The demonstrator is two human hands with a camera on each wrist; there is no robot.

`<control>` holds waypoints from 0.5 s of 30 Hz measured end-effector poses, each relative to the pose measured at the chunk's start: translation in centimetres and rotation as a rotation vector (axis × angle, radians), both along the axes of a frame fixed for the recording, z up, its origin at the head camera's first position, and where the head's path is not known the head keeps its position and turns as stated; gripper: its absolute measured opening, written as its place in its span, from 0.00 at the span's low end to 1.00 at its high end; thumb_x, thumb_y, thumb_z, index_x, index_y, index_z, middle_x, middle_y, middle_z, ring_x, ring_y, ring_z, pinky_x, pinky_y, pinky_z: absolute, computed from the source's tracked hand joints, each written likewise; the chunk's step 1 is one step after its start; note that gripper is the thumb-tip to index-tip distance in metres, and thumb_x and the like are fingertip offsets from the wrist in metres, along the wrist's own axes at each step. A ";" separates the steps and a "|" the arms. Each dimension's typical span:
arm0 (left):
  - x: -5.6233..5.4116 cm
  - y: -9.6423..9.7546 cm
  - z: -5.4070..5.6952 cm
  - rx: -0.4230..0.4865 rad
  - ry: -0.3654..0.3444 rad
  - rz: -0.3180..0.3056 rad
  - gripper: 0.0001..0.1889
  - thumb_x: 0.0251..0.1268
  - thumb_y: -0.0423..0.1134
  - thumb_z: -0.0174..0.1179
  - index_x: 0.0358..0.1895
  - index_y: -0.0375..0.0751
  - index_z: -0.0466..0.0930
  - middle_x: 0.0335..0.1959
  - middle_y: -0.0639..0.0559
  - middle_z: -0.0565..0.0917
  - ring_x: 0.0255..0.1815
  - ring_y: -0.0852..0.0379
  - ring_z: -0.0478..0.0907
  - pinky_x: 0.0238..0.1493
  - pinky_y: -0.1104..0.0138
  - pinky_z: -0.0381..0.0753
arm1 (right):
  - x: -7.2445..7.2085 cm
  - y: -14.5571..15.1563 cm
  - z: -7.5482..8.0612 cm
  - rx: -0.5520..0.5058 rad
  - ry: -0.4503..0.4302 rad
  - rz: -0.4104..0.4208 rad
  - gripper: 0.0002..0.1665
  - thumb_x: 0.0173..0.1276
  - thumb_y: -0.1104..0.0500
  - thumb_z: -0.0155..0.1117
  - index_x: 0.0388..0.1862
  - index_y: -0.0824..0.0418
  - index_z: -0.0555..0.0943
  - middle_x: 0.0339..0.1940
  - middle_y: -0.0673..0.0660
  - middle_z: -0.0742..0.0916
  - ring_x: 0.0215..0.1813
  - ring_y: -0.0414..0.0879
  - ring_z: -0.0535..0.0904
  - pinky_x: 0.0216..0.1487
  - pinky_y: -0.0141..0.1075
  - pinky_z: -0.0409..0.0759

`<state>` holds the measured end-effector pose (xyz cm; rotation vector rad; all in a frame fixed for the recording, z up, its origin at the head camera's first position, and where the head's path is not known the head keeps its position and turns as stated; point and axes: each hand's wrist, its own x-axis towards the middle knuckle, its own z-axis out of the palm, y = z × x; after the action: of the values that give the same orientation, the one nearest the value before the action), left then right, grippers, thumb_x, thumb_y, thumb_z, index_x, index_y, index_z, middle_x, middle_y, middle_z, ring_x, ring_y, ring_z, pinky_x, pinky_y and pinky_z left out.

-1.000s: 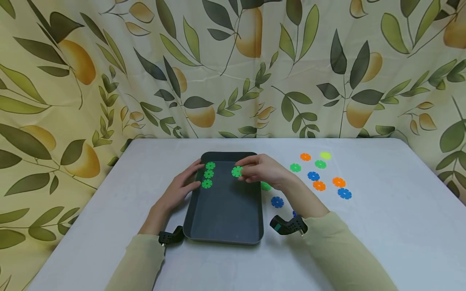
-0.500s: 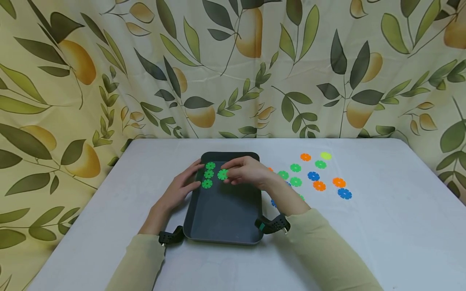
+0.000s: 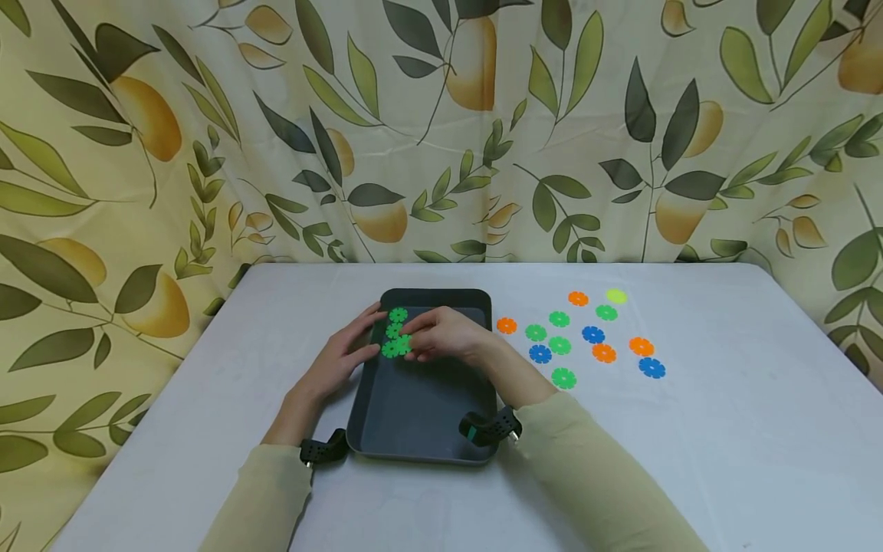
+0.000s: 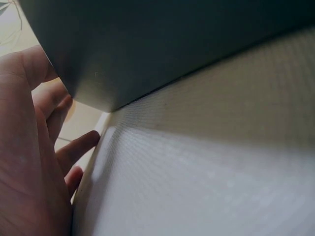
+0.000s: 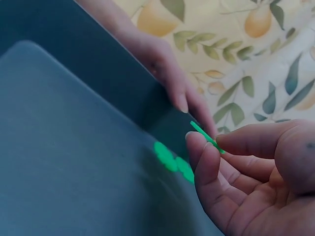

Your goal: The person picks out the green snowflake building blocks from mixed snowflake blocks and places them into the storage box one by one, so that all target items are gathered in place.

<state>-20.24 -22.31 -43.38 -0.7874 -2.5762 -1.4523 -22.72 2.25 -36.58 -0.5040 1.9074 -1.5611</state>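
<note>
Soft, even, moderate light fills the head view, yellower on the left of the cream curtain printed with leaves and orange fruit [image 3: 428, 176] and cooler towards the right. The white cloth-covered table [image 3: 759, 429] carries a diffuse shadow beside the pale green right sleeve [image 3: 607, 468]; another darkens the dark grey rectangular tray [image 3: 421, 429] beneath the right hand [image 3: 441, 337]. The left wrist view is dim and soft, the tray nearly black; in the right wrist view, the bright green notched discs [image 5: 164, 156] look blurred.

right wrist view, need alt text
Right hand pinches a green disc edge-on over a dark tray, where two more green discs lie near its wall. Beyond, the left hand touches the tray's edge against a patterned backdrop.
</note>
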 end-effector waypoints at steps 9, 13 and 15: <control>0.3 0.2 0.5 0.000 -0.019 0.015 0.26 0.75 0.30 0.53 0.74 0.32 0.65 0.80 0.41 0.57 0.80 0.44 0.49 0.76 0.42 0.46 | 0.0 -1.5 -0.1 0.045 -0.027 0.013 0.22 0.69 0.72 0.57 0.62 0.76 0.76 0.35 0.61 0.87 0.31 0.44 0.82 0.39 0.33 0.84; 0.9 0.6 1.6 0.013 -0.041 0.013 0.26 0.73 0.26 0.53 0.73 0.26 0.64 0.79 0.34 0.56 0.80 0.38 0.48 0.75 0.41 0.45 | 0.1 -1.9 -0.4 0.078 -0.007 0.019 0.22 0.68 0.72 0.57 0.61 0.76 0.77 0.33 0.60 0.87 0.30 0.43 0.82 0.37 0.32 0.83; 1.2 0.8 2.0 0.022 -0.048 0.006 0.26 0.72 0.25 0.53 0.72 0.24 0.63 0.78 0.32 0.55 0.80 0.36 0.48 0.75 0.40 0.45 | 0.2 -2.0 -0.6 0.100 0.005 0.024 0.22 0.68 0.73 0.57 0.60 0.76 0.78 0.33 0.59 0.87 0.30 0.43 0.82 0.37 0.32 0.83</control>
<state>-19.07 -21.55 -41.40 -0.7504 -2.5898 -1.5134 -22.55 0.28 -37.16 -0.4858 1.9649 -1.4429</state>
